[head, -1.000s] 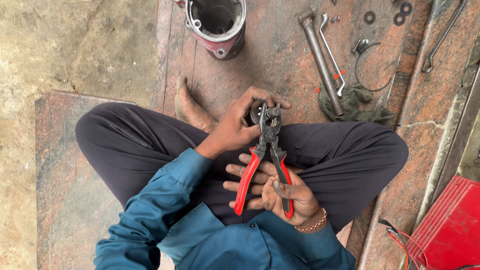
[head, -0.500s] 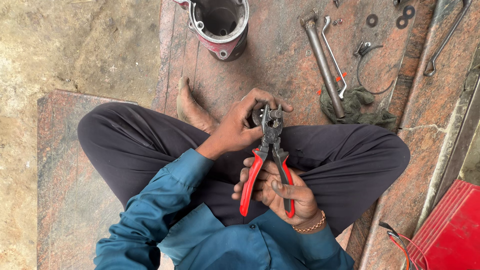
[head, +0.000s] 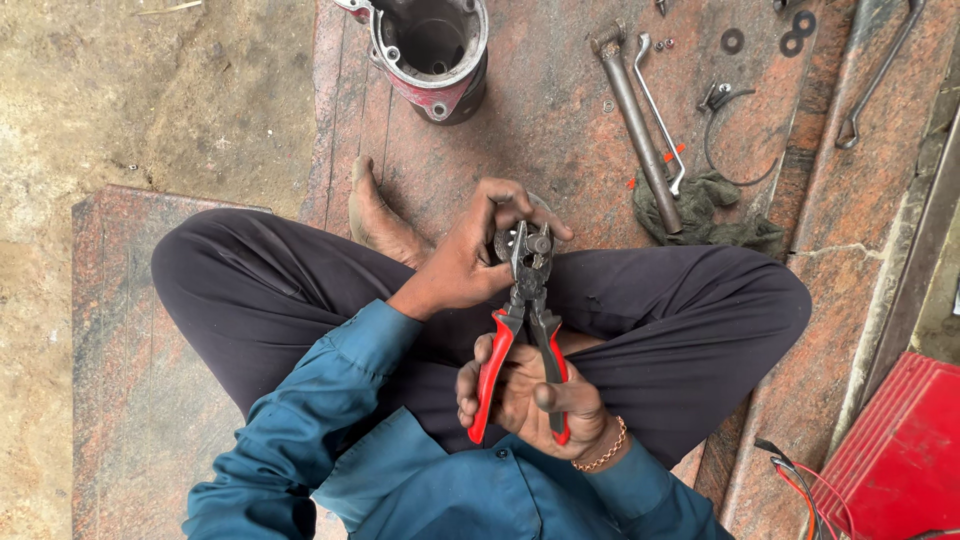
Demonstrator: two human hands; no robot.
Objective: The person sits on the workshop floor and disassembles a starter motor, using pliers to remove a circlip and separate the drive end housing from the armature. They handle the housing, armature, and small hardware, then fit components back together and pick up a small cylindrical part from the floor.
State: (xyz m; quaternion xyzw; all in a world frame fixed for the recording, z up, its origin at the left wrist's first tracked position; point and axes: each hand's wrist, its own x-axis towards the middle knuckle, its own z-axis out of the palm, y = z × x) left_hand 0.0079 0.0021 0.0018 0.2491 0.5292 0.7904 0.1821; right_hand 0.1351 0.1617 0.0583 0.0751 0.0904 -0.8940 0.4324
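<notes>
Seated cross-legged worker: the right hand [head: 535,405] grips the red-handled pliers [head: 520,335], whose nose bites a small round metal part [head: 515,243] pinched by the left hand's [head: 470,260] fingertips over the lap, a gripping step seemingly demanding steady squeeze.

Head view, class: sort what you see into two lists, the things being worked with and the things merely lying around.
In use:
red-handled pliers, in the right hand
small round metal part, held by the left hand at the pliers' jaws

Lying about:
cylindrical metal housing
long metal tool
green rag
washers
red box
</notes>
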